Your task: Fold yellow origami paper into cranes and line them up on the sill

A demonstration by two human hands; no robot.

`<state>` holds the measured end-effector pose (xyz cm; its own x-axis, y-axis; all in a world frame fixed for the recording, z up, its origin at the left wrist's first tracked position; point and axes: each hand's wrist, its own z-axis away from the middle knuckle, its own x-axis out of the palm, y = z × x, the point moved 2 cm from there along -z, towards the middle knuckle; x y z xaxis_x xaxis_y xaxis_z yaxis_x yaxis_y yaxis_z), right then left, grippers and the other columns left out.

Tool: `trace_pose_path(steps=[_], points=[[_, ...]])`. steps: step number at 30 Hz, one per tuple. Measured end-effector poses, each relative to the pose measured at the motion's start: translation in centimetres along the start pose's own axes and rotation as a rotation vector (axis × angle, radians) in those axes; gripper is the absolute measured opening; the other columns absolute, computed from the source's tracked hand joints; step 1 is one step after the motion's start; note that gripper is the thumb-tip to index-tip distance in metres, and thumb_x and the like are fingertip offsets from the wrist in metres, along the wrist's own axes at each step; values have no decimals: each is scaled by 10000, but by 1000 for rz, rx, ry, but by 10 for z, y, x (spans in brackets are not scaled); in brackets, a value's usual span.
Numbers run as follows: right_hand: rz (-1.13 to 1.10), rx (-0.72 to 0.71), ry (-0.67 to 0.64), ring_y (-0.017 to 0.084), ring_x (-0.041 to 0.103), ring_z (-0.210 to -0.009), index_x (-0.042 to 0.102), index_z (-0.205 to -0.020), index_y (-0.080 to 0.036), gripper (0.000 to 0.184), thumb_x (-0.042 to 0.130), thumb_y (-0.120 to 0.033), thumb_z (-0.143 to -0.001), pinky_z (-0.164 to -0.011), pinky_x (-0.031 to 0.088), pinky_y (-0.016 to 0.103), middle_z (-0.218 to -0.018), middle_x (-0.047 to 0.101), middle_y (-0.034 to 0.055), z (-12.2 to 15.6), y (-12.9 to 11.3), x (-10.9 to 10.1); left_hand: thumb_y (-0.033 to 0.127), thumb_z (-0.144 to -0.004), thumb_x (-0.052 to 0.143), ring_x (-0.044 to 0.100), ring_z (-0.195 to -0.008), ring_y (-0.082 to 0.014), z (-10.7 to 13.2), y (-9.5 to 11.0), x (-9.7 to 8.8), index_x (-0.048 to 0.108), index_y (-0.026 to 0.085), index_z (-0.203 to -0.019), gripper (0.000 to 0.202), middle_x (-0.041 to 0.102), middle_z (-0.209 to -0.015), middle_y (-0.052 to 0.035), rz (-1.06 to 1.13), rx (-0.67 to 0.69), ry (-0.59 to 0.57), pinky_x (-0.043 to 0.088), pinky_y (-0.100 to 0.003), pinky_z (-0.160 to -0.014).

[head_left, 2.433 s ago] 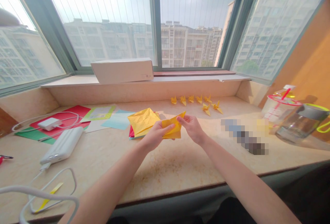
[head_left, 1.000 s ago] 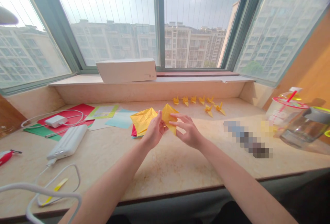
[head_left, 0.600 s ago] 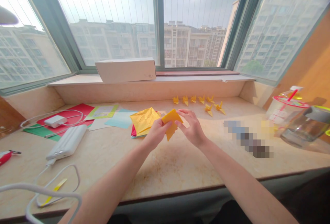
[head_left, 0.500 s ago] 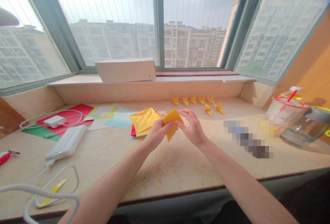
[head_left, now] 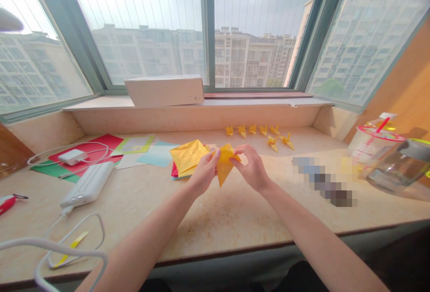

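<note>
A folded piece of yellow origami paper (head_left: 224, 169) is held up between both hands, its pointed end hanging down. My left hand (head_left: 205, 172) pinches its left edge with thumb and fingers. On the opposite side, my right hand (head_left: 250, 166) grips the upper right corner between thumb and fingertips. Just left of the hands lies a creased yellow sheet (head_left: 188, 157) on top of a stack with red and blue edges. Several small folded yellow paper cranes (head_left: 264, 130) stand in a group behind my right hand.
Left on the counter (head_left: 141, 211) lie coloured sheets (head_left: 109, 142), a white power bank (head_left: 88, 185), a charger plug (head_left: 72, 157) and looping cables. A glass jug (head_left: 391, 173) and a cup with a red straw (head_left: 372, 146) stand right. A white box (head_left: 164, 92) sits on the sill.
The folded paper has turned in my hands, and its point now hangs more straight down with a wider face showing. My left thumb has shifted up along its edge.
</note>
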<state>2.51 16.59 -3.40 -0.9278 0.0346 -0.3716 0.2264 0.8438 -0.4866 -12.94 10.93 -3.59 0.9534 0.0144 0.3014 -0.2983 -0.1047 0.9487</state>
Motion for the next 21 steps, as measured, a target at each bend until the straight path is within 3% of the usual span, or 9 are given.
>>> trace_pose_path(steps=[4,11,21], points=[[44,-54,-64,242,634,-935,597,-846,-233,48,637,-217,-865,-878,430,422,-949,718,45,0,-4,-1,627,-821,583,700,-874,-238,-1,3,1,644,132,-1041,545,735,-950,-122,116,-31,30,533,-307,-716],[31,-160,-131,224,634,-1054,591,-910,-250,49,597,-202,-901,-953,397,410,-1040,734,23,2,-5,0,521,-840,616,688,-828,-212,2,5,1,642,149,-1030,419,734,-960,-90,241,-29,84,531,-296,-708],[58,-193,-168,225,648,-1092,596,-945,-253,62,552,-214,-927,-1027,357,450,-1056,742,35,4,1,0,365,-826,657,641,-803,-169,3,5,1,710,133,-978,283,718,-909,-78,132,-29,-23,477,-253,-724]])
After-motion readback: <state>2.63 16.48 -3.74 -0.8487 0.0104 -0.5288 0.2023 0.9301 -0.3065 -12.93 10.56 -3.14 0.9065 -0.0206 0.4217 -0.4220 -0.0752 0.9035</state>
